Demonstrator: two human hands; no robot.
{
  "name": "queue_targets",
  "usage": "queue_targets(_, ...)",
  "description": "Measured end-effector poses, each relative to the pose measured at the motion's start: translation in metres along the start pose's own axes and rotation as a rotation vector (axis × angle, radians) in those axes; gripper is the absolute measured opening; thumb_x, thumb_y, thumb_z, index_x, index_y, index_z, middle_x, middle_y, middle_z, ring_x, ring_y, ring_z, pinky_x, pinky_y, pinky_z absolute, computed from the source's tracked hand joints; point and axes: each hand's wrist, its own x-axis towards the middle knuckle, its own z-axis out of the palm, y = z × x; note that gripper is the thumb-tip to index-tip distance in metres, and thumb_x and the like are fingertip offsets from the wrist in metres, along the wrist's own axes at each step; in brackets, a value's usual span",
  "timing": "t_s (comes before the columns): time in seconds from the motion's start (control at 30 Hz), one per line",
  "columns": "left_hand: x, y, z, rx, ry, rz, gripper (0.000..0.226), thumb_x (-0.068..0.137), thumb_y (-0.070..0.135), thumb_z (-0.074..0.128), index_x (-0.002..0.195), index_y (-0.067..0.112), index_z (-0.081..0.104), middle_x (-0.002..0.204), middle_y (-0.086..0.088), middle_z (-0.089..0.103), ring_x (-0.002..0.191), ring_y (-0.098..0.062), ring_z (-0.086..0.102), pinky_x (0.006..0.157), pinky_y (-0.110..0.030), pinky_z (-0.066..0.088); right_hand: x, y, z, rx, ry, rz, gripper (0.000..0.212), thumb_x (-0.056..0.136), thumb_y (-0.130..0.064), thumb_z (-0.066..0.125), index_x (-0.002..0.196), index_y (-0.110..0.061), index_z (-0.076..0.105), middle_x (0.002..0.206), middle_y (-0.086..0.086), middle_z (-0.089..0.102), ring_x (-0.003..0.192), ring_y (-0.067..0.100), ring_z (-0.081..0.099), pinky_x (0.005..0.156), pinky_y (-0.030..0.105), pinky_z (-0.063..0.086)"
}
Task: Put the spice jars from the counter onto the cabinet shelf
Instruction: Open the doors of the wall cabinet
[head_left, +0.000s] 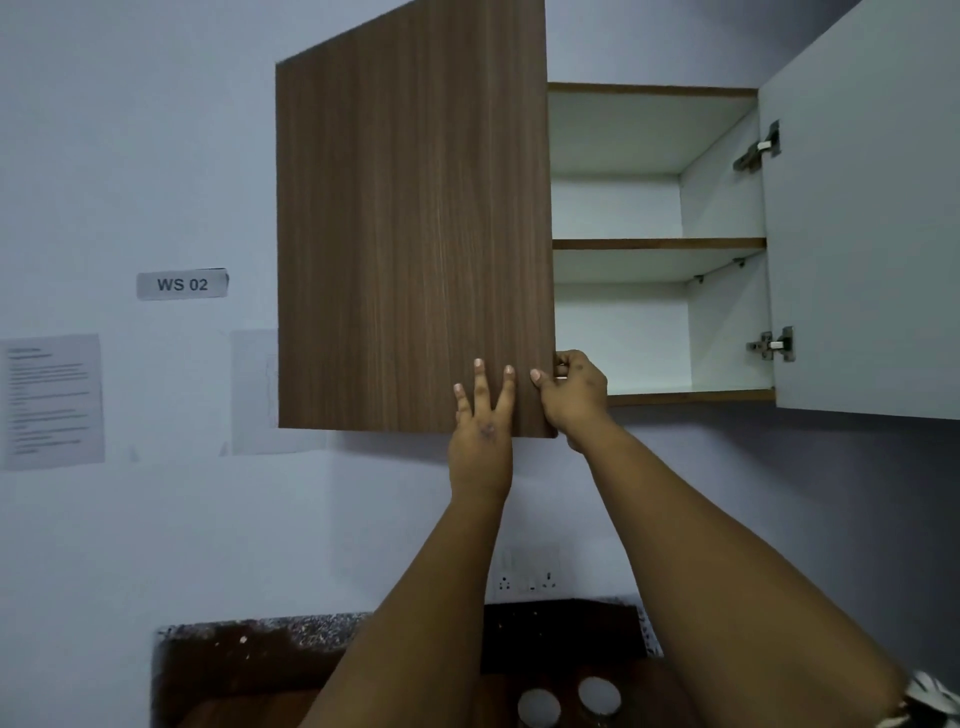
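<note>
Our right grip (571, 395) curled round the left cabinet door (410, 234) edge, our left grip (480, 415) flat, fingers straight against its front, 2 white-lidded spice jars (569, 701) on the tabletop (234, 654) below.

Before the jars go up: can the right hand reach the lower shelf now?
Probably yes. The right hand grips the left door's edge, beside the lower shelf; the right door stands wide open, and nothing visible blocks that opening.

Two bare forearms, uncovered from wrist to past the elbow, with no rings, watch or bracelet in sight; a small dark mark sits on the back of the left hand (480, 441), and black-and-white patterned fabric (930, 699) edges the right upper arm.
</note>
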Motion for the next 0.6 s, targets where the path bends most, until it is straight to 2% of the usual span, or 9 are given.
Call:
queue_targets(0.03,-0.008,0.006,-0.014,-0.065,0.001,-0.031,0.082,0.093,0.006,0.054,0.154,0.028,0.003,0.162,-0.008,-0.009,0.147,-0.039,0.006,0.103,-0.048,0.046,-0.013,-0.011,-0.003,-0.012,0.002,0.002,0.031,0.091,-0.019,0.066,0.119,-0.007,0.057,0.115,0.008,0.065,0.102,0.024,0.062,0.086,0.029,0.051)
queue_targets(0.1,-0.024,0.015,-0.042,-0.227,-0.019,-0.086,0.086,0.088,0.027,0.065,0.154,0.020,0.011,0.162,-0.010,-0.001,0.149,-0.034,0.003,0.119,-0.044,0.023,-0.040,-0.034,-0.005,-0.034,0.009,-0.008,0.032,0.091,-0.018,0.066,0.118,-0.007,0.056,0.114,0.009,0.065,0.101,0.024,0.062,0.081,0.026,0.047)
queue_targets(0.17,-0.042,0.022,-0.074,-0.377,-0.033,-0.136,0.097,0.080,0.041,0.072,0.154,0.015,0.015,0.162,-0.008,0.007,0.150,-0.027,0.001,0.121,-0.038,0.012,-0.069,-0.058,-0.006,-0.045,0.012,-0.027,0.031,0.090,-0.018,0.067,0.117,-0.006,0.056,0.111,0.008,0.064,0.094,0.021,0.061,0.077,0.023,0.044)
queue_targets(0.27,-0.069,0.020,-0.122,-0.538,0.027,-0.157,0.092,0.081,0.032,0.074,0.153,0.012,0.021,0.160,-0.003,0.018,0.150,-0.015,0.004,0.120,-0.029,0.009,-0.112,-0.094,0.001,-0.058,0.040,-0.044,0.027,0.090,-0.016,0.066,0.114,-0.008,0.055,0.094,0.000,0.059,0.080,0.014,0.053,0.069,0.021,0.042)
queue_targets(0.33,-0.086,0.014,-0.152,-0.614,0.078,-0.184,0.076,0.085,0.029,0.068,0.150,0.014,0.031,0.156,0.000,0.032,0.147,-0.012,0.018,0.119,-0.027,0.019,-0.140,-0.115,0.011,-0.071,0.068,-0.074,0.018,0.090,-0.014,0.065,0.104,-0.012,0.053,0.078,-0.011,0.048,0.072,0.010,0.051,0.059,0.015,0.039)
queue_targets(0.4,-0.101,0.005,-0.179,-0.705,0.135,-0.239,0.055,0.089,0.034,0.056,0.140,0.017,0.048,0.141,-0.001,0.053,0.136,-0.016,0.043,0.109,-0.031,0.041,-0.165,-0.134,0.022,-0.082,0.081,-0.113,0.018,0.090,-0.013,0.065,0.096,-0.016,0.048,0.076,-0.012,0.045,0.065,0.004,0.050,0.052,0.009,0.034)
queue_targets(0.47,-0.111,-0.006,-0.205,-0.835,0.183,-0.329,0.034,0.096,0.031,0.049,0.124,0.016,0.062,0.114,-0.003,0.070,0.109,-0.019,0.064,0.083,-0.021,0.056,-0.186,-0.152,0.034,-0.076,0.060,-0.131,0.018,0.090,-0.013,0.065,0.100,-0.013,0.049,0.088,-0.003,0.055,0.073,0.009,0.057,0.059,0.016,0.046)
queue_targets(0.53,-0.121,-0.019,-0.228,-0.842,0.207,-0.357,0.024,0.099,0.022,0.050,0.110,0.009,0.067,0.094,-0.007,0.073,0.086,-0.017,0.068,0.061,-0.005,0.049,-0.208,-0.171,0.044,-0.093,0.048,-0.148,0.020,0.091,-0.014,0.064,0.105,-0.011,0.051,0.098,0.003,0.058,0.084,0.018,0.061,0.069,0.027,0.053)
queue_targets(0.6,-0.129,-0.035,-0.250,-0.840,0.195,-0.354,0.016,0.096,0.011,0.053,0.096,0.006,0.068,0.078,-0.001,0.071,0.068,-0.005,0.064,0.053,-0.003,0.043,-0.228,-0.188,0.056,-0.128,0.057,-0.185,0.019,0.092,-0.015,0.062,0.106,-0.009,0.051,0.100,0.005,0.057,0.088,0.020,0.061,0.071,0.029,0.052)
